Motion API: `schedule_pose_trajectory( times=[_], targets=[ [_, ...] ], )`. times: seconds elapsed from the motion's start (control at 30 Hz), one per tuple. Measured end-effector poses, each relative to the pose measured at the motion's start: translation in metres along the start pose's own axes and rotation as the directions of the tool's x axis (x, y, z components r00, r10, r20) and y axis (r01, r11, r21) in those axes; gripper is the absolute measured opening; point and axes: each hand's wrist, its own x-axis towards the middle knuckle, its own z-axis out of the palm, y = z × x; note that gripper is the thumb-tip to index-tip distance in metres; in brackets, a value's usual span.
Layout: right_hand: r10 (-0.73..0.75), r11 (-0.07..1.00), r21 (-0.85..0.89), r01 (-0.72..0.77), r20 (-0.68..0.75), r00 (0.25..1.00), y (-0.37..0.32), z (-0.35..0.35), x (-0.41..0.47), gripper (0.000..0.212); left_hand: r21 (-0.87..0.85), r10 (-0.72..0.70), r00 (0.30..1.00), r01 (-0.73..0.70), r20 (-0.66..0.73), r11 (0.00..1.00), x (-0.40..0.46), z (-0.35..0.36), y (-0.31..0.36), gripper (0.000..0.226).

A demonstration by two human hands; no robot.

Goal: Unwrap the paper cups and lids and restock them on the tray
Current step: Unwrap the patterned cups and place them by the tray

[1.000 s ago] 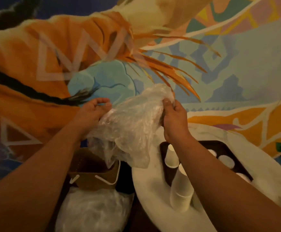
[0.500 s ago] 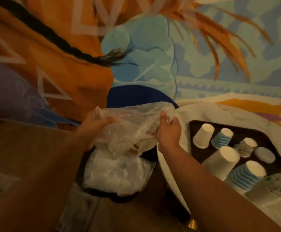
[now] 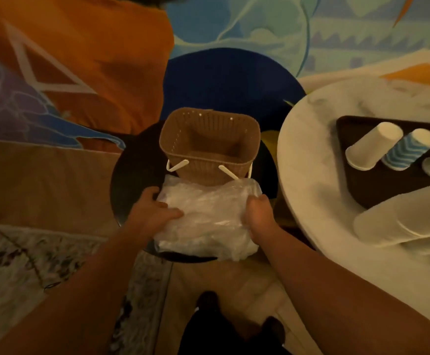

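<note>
Plastic wrap (image 3: 206, 221) on dark stool (image 3: 132, 172) | left hand (image 3: 152, 213) grips it | right hand (image 3: 257, 216) grips it

Brown woven basket (image 3: 208, 147), clear crinkled plastic wrap (image 3: 206, 219), white cup (image 3: 372, 146), blue-and-white wavy-striped cup (image 3: 408, 149), dark tray (image 3: 357, 129)

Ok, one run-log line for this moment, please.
hands: left hand, right hand grip plastic wrap | wrap: on black stool, before basket

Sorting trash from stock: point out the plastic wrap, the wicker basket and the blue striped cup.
plastic wrap (image 3: 206, 213), head view, middle of the crumpled sheet.
wicker basket (image 3: 183, 134), head view, left inner wall.
blue striped cup (image 3: 404, 155), head view, its side.
</note>
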Motion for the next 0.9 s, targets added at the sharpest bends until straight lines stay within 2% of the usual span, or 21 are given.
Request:
schedule_pose_trajectory(
  times=[0.1, 0.17, 0.27, 0.33, 0.37, 0.4, 0.43, 0.47, 0.5, 0.53, 0.57, 0.6, 0.63, 0.7, 0.83, 0.9],
  targets=[
    [-0.047, 0.995, -0.086, 0.044, -0.039, 0.998, 0.025, 0.006, 0.015, 0.028, 0.221, 0.114, 0.990, -0.092, -0.086, 0.971, 0.033, 0.006, -0.025, 0.052],
    [-0.058, 0.989, -0.143, 0.048, -0.063, 0.996, 0.036, 0.006, 0.025, 0.024, 0.254, 0.167, 0.971, -0.119, -0.173, 0.960, 0.049, 0.005, -0.027, 0.044],
    [-0.035, 0.976, -0.216, 0.017, -0.082, 0.996, 0.044, 0.006, 0.032, 0.042, 0.286, 0.246, 0.925, -0.161, -0.290, 0.944, 0.061, 0.012, -0.029, 0.036],
    [-0.078, 0.944, -0.331, 0.013, -0.185, 0.980, 0.047, 0.004, 0.026, 0.063, 0.327, 0.437, 0.832, -0.331, -0.340, 0.885, 0.056, 0.020, -0.030, 0.036],
    [-0.205, 0.904, -0.422, 0.075, -0.273, 0.940, 0.048, 0.002, 0.021, 0.068, 0.375, 0.550, 0.769, -0.429, -0.327, 0.822, 0.052, 0.024, -0.032, 0.039],
    [-0.404, 0.825, -0.529, 0.198, -0.309, 0.861, 0.047, 0.001, 0.013, 0.065, 0.440, 0.647, 0.704, -0.502, -0.293, 0.745, 0.046, 0.029, -0.034, 0.041],
    [-0.604, 0.698, -0.624, 0.350, -0.252, 0.756, 0.049, 0.002, 0.008, 0.059, 0.513, 0.719, 0.663, -0.552, -0.207, 0.657, 0.044, 0.034, -0.038, 0.042],
    [-0.731, 0.549, -0.689, 0.472, -0.123, 0.672, 0.051, 0.004, 0.006, 0.054, 0.581, 0.754, 0.651, -0.581, -0.089, 0.570, 0.046, 0.040, -0.042, 0.044],
    [-0.777, 0.394, -0.732, 0.555, 0.056, 0.627, 0.054, 0.006, 0.009, 0.051, 0.646, 0.743, 0.667, -0.595, 0.063, 0.479, 0.051, 0.045, -0.045, 0.047],
    [-0.720, 0.283, -0.759, 0.586, 0.236, 0.653, 0.057, 0.010, 0.014, 0.054, 0.700, 0.688, 0.693, -0.600, 0.214, 0.387, 0.058, 0.050, -0.049, 0.053],
    [-0.596, 0.219, -0.782, 0.583, 0.366, 0.715, 0.060, 0.013, 0.019, 0.060, 0.744, 0.586, 0.732, -0.595, 0.347, 0.303, 0.066, 0.052, -0.053, 0.058],
    [-0.441, 0.190, -0.810, 0.555, 0.434, 0.785, 0.062, 0.015, 0.024, 0.066, 0.776, 0.473, 0.770, -0.581, 0.427, 0.246, 0.076, 0.054, -0.058, 0.062],
    [-0.334, 0.178, -0.830, 0.529, 0.455, 0.826, 0.066, 0.017, 0.032, 0.071, 0.802, 0.379, 0.804, -0.558, 0.458, 0.214, 0.085, 0.055, -0.064, 0.064],
    [-0.251, 0.167, -0.846, 0.506, 0.460, 0.852, 0.073, 0.023, 0.042, 0.076, 0.839, 0.273, 0.845, -0.515, 0.460, 0.178, 0.100, 0.052, -0.073, 0.063],
    [-0.242, 0.149, -0.847, 0.511, 0.469, 0.849, 0.073, 0.031, 0.047, 0.080, 0.817, 0.207, 0.835, -0.546, 0.510, 0.186, 0.116, 0.037, -0.074, 0.071],
    [-0.231, 0.124, -0.859, 0.496, 0.461, 0.857, 0.069, 0.032, 0.045, 0.081, 0.792, 0.211, 0.831, -0.555, 0.515, 0.253, 0.114, 0.027, -0.066, 0.075]
  ],
)
